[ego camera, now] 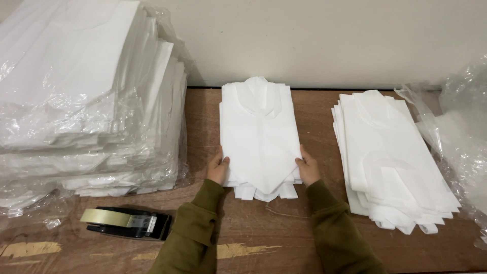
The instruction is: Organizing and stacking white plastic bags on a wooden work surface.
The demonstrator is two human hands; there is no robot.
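Olive sleeves, left hand [218,169] and right hand [308,168] gripping opposite near edges of white bag stack [258,137] between them

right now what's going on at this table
A person in olive sleeves grips a middle stack of white folded bags by its near corners, left hand and right hand on either side. A second stack lies to the right, plastic-wrapped bundles sit at left, and a black tape dispenser rests near the front.
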